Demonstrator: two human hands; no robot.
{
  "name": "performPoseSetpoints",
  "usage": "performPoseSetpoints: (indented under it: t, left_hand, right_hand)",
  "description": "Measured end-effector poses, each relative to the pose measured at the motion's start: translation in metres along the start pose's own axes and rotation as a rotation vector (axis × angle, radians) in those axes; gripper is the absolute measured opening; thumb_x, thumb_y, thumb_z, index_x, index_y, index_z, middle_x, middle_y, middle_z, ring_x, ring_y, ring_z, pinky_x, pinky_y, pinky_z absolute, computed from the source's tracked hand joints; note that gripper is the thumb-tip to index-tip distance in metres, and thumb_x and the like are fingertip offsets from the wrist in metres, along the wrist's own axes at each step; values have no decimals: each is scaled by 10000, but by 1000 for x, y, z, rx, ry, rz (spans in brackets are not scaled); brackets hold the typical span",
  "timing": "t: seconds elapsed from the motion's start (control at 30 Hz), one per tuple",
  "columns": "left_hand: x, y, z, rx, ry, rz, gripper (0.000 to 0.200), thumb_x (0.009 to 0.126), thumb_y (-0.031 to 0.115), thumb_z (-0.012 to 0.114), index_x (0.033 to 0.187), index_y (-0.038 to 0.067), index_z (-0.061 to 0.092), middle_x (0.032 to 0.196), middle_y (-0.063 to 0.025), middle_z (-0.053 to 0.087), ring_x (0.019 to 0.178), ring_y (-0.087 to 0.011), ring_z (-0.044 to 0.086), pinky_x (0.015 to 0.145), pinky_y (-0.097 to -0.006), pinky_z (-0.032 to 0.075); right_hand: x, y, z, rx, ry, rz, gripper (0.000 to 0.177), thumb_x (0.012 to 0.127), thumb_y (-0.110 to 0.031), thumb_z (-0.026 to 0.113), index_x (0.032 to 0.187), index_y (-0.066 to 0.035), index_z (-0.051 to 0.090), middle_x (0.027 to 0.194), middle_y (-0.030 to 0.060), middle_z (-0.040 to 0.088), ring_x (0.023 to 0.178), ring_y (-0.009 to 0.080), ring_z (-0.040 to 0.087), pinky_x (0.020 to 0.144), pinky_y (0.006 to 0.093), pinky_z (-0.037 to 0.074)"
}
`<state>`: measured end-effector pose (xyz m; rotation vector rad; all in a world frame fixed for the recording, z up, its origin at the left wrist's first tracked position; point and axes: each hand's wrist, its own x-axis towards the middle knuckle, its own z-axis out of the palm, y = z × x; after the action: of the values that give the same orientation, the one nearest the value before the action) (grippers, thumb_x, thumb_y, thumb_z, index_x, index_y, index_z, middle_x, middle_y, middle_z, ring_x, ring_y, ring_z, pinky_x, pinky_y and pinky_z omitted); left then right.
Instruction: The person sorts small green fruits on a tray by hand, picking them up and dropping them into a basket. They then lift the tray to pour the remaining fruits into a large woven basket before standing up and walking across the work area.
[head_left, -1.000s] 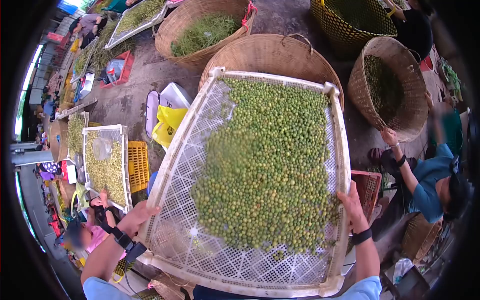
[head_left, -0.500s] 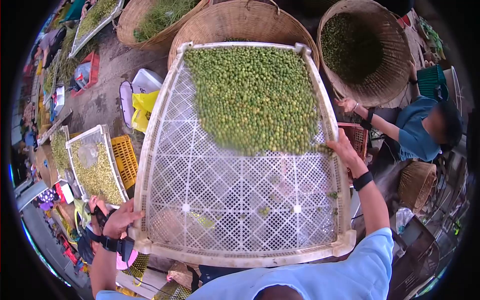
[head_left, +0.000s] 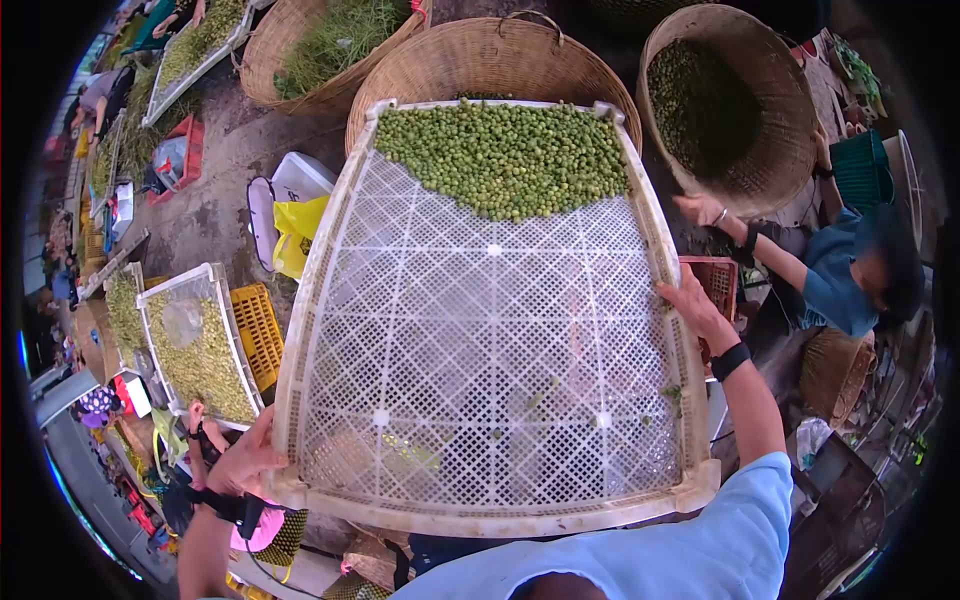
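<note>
Between my two hands is a large white mesh tray, its far edge over a round wicker basket. Small round green fruits lie heaped at the tray's far end, and a few bits cling to the mesh nearer me. My left hand grips the near left side of the frame, partly hidden by the rim. On the right side my right hand is closed around the rim about halfway along. Some green fruits show just past the far edge, inside the basket.
Another wicker basket with green fruits stands at the far right, beside a co-worker in a blue shirt. A basket of green stalks is at the far left. A yellow crate and a tray of paler fruits lie left.
The green fruits have slid away from me towards the tray's far end, and the heap covers much less mesh. Both hands keep their hold on the tray.
</note>
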<state>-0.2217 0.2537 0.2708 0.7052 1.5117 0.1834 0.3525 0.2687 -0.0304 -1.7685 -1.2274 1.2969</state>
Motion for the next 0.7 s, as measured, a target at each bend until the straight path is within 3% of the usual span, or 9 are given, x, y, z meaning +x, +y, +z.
performPoseSetpoints:
  t: [0.1,0.17,0.23,0.27,0.3,0.37,0.43,0.53,0.7]
  left_hand:
    - [-9,-14,2,151,161,120,943,611,171,765,1385,37,241,1321,-84,410,1199,-184,403,1012,-304,300]
    - [-15,-20,7,279,288,183,953,599,214,770,1382,32,258,1320,-85,414,1187,-179,413,1001,-288,313]
    - [-22,-5,16,150,243,282,846,641,184,685,1372,22,293,1320,-81,416,1143,-160,451,929,-254,378]
    - [-24,4,27,-1,265,304,796,647,108,586,1378,20,285,1307,-80,432,1075,-149,499,844,-236,428]
    - [-21,-2,23,-14,264,320,796,647,108,586,1378,20,285,1307,-80,432,1075,-149,499,844,-236,428]
    - [-17,-5,10,232,309,362,790,630,53,511,1384,25,277,1286,-93,456,1024,-153,525,822,-239,435]
    - [-24,6,14,190,312,311,809,627,48,521,1393,30,260,1287,-99,456,1044,-166,517,843,-230,418]
    - [-21,8,25,-55,233,323,821,620,45,530,1396,44,260,1307,-92,440,1108,-185,489,926,-256,377]
    - [-20,12,17,-37,237,300,835,610,52,550,1395,58,268,1282,-99,465,1100,-190,498,946,-270,369]
  right_hand:
    - [3,9,-1,45,-36,95,519,804,-239,589,1224,0,400,1051,184,551,926,236,527,836,339,420]
    - [1,-1,-11,-28,-113,2,481,811,-205,544,1202,29,393,1058,157,534,978,185,486,846,310,408]
    - [-16,-59,-15,181,-141,326,545,789,-171,545,1248,32,332,1061,158,526,997,202,482,882,314,393]
    - [-10,-23,-10,21,-84,105,578,775,-161,554,1265,24,310,1066,170,529,1008,228,496,893,324,394]
    - [0,14,-5,-148,-25,-124,613,760,-150,562,1282,16,287,1071,183,531,1018,255,510,903,335,395]
    - [3,3,-8,-139,-69,73,655,728,-177,595,1270,28,290,1105,255,519,1068,327,518,896,367,405]
    - [-1,-11,-8,-165,-65,225,650,734,-202,595,1266,20,295,1109,258,517,1060,349,517,892,371,403]
    - [1,-1,-9,-135,-100,178,627,740,-223,595,1252,3,311,1068,241,536,1040,358,527,875,376,409]
    - [-1,-7,-9,-164,-47,107,547,747,-221,588,1180,6,343,995,246,544,998,364,542,839,384,419]
